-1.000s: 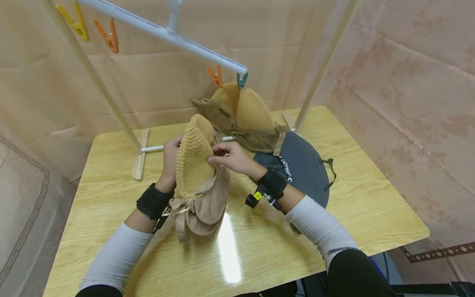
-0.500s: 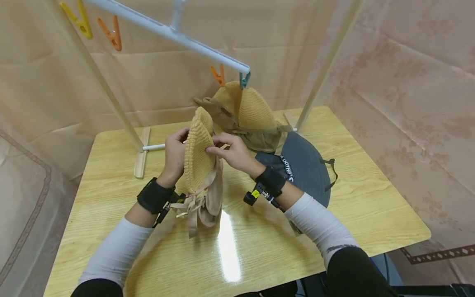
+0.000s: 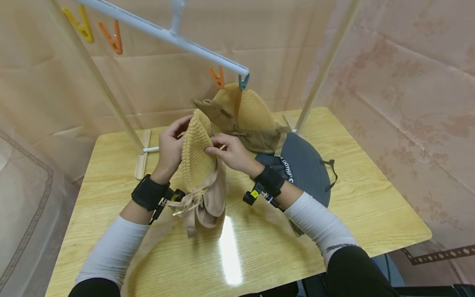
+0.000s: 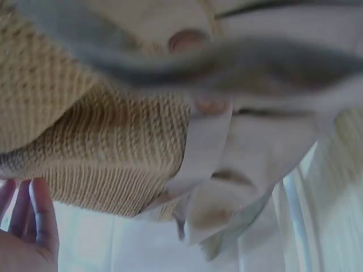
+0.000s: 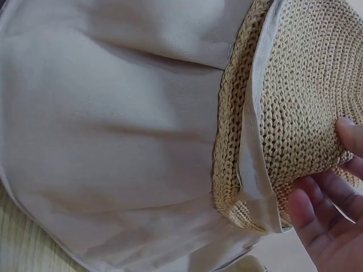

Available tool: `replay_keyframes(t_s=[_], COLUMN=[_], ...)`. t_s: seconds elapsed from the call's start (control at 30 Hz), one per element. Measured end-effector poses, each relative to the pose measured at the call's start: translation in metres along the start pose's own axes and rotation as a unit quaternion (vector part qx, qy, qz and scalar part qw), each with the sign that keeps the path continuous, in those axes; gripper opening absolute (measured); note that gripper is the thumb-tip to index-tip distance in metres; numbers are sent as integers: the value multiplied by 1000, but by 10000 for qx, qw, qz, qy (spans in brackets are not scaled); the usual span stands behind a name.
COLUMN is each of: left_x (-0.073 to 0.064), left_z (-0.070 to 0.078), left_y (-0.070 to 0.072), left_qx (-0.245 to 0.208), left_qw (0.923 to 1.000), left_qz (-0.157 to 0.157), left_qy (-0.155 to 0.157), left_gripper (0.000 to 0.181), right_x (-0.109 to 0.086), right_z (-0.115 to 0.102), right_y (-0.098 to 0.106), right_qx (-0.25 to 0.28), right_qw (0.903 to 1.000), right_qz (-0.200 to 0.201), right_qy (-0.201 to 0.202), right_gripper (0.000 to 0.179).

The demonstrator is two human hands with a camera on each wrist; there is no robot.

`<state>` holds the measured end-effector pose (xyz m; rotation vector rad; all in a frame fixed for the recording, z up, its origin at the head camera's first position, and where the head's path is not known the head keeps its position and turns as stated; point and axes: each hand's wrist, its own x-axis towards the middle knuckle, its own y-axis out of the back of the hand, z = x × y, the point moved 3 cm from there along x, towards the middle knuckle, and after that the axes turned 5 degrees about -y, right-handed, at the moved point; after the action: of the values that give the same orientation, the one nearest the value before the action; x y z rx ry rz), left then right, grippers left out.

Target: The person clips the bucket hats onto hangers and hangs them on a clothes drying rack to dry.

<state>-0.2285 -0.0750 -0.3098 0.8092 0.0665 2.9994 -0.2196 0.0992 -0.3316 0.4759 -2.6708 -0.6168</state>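
A straw-coloured knitted sun hat (image 3: 198, 156) with a beige cloth brim and tied ribbons hangs point-up between the hands in the head view, its cloth part (image 3: 213, 208) drooping over the table. My right hand (image 3: 235, 152) pinches the knitted crown from the right, thumb on the near face; the right wrist view shows the thumb and fingers (image 5: 326, 209) on either side of the weave. On the left side, my left hand (image 3: 172, 146) has its fingers lightly bent at the knit. In the left wrist view its fairly straight fingertips (image 4: 39, 192) touch the crown's lower edge.
Behind, a similar hat (image 3: 254, 111) hangs from a white hanger bar (image 3: 208, 51) by a teal clothespin (image 3: 243, 81) and an orange clothespin (image 3: 217, 77). A dark grey cap (image 3: 306, 165) lies right. Yellow (image 3: 81, 25) and orange (image 3: 112, 38) clothespins hang left. Rack posts (image 3: 326, 66) flank the table (image 3: 334, 243).
The hat has turned more edge-on and shifted slightly right. My left hand has loosened and moved up along its side; the right hand keeps its pinch, nearly in place.
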Motion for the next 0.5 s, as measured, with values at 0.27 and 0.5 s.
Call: replay_keyframes(t_s=[0.27, 0.5], left_x=[1, 1], left_z=[-1, -4], left_y=[6, 4], left_qx=[631, 507], left_qw=[9976, 9986], left_qz=[-276, -112], left_qy=[25, 60], left_gripper=[29, 26], right_x=[2, 4], right_z=[-1, -2], right_y=[-2, -3], right_qx=[-266, -368], right_qw=[9994, 9988], right_qz=[-154, -212], right_qy=[163, 239], right_gripper=[18, 13])
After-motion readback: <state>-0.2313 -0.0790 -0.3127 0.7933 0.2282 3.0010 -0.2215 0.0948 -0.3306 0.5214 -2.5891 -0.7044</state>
